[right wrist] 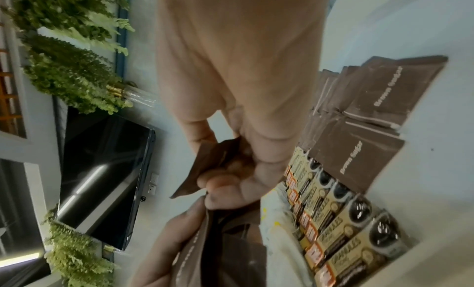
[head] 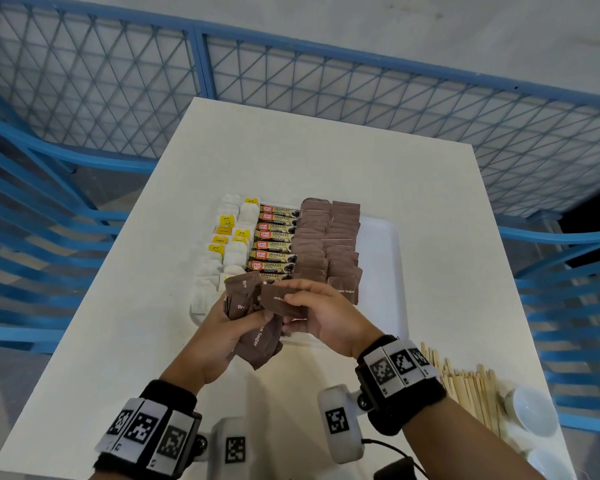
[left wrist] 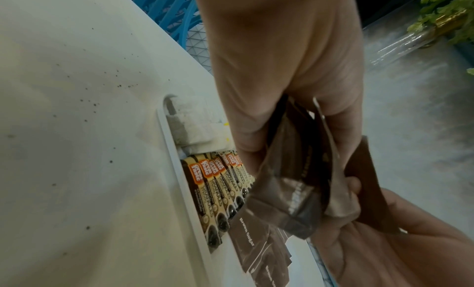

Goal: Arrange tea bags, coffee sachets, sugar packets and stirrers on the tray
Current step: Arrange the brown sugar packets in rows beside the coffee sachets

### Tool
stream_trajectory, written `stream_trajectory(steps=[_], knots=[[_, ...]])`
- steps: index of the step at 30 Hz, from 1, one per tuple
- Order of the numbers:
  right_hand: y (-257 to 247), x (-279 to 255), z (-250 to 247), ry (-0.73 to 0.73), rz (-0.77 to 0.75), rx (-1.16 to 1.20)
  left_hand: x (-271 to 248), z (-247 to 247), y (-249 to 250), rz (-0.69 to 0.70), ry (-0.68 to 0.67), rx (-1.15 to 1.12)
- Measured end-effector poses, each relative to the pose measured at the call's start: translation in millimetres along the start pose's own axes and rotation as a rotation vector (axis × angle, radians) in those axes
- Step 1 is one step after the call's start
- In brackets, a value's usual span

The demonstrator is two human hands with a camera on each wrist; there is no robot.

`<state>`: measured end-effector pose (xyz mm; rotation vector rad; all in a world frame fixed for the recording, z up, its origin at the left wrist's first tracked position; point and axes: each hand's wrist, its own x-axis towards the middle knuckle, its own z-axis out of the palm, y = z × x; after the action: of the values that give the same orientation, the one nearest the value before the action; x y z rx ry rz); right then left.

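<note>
My left hand [head: 234,315] grips a bunch of brown sugar packets [head: 246,299] [left wrist: 284,194] above the near edge of the white tray [head: 378,237]. My right hand [head: 321,311] pinches one brown sugar packet [head: 279,301] [right wrist: 205,169] drawn from that bunch. On the tray lie white tea bags with yellow tags [head: 226,244], a column of coffee sachets [head: 274,237] [right wrist: 341,216], and two columns of brown sugar packets [head: 326,240] [right wrist: 372,119]. Wooden stirrers [head: 465,382] lie in a heap on the table at the right.
White cups [head: 530,410] stand at the table's near right corner beside the stirrers. The white table [head: 291,150] is ringed by a blue mesh fence [head: 326,84]. The tray's right strip is bare.
</note>
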<state>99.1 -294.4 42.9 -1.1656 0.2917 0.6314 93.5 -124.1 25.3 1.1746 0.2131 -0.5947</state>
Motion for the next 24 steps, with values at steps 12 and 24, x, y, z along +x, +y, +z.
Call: stream_trajectory(steps=[12, 24], knots=[[-6, -2, -10, 0.017, -0.099, 0.233, 5, -5, -2, -0.025, 0.159, -0.011], [-8, -11, -74, 0.442, -0.322, -0.164, 3, -14, -2, 0.000, 0.170, 0.006]])
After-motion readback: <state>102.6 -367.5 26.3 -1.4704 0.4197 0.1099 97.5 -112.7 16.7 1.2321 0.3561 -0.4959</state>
